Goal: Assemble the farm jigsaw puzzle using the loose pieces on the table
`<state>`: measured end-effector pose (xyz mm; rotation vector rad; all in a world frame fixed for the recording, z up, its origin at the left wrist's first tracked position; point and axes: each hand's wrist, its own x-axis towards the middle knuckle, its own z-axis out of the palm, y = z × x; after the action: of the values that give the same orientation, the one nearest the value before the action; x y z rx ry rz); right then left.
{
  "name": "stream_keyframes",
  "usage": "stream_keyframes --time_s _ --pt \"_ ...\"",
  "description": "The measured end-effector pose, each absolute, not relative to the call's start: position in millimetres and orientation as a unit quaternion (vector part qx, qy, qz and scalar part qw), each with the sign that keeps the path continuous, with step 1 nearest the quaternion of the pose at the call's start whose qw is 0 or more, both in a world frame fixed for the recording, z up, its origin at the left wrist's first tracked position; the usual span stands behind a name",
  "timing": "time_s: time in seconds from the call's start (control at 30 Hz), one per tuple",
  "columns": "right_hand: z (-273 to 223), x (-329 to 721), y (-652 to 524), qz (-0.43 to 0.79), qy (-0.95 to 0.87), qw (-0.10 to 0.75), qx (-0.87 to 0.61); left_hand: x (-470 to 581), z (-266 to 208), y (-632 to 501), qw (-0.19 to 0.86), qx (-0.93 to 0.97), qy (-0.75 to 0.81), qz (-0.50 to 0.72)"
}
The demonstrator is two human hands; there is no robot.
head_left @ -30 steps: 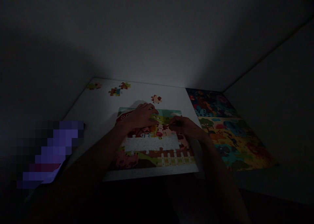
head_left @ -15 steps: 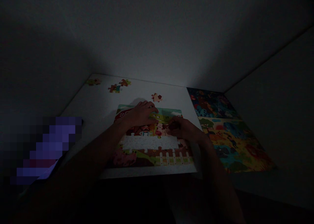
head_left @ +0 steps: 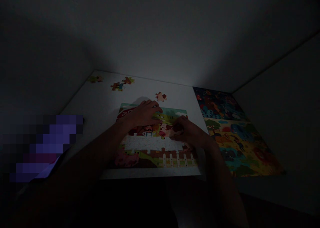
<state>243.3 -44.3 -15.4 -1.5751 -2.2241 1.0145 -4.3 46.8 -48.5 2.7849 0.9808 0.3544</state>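
Note:
A farm jigsaw puzzle (head_left: 147, 158) lies partly assembled in front of me, with a bare strip across its middle. My left hand (head_left: 147, 112) rests over the puzzle's upper part, fingers apart and curved, holding nothing. At the right of the cow's head (head_left: 163, 130), my right hand (head_left: 191, 131) has its thumb and fingers around a brown-and-cream puzzle piece (head_left: 175, 130). That piece lies low against the puzzle, partly hidden by the fingers. Dim light blurs whether it is fully seated.
Beyond the puzzle lies a loose cream-and-brown piece (head_left: 161, 96). More loose pieces (head_left: 118, 86) lie at the back left of the white table (head_left: 145, 94). Two colourful picture sheets (head_left: 235, 144) are on the right. A pixelated glowing screen (head_left: 57, 139) is at the left, and walls stand behind.
The piece under my right hand has turned flatter, so its brown-and-cream face shows beside the cow's head. My left hand stays nearly in place. The view has shifted slightly.

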Motion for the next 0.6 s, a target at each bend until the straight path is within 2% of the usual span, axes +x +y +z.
stream_keyframes --time_s 0.6 --pt "-16.3 245.0 -44.3 0.328 -0.788 0.112 -0.51 -2.9 -42.1 44.3 0.092 0.931 0.337 0.104"
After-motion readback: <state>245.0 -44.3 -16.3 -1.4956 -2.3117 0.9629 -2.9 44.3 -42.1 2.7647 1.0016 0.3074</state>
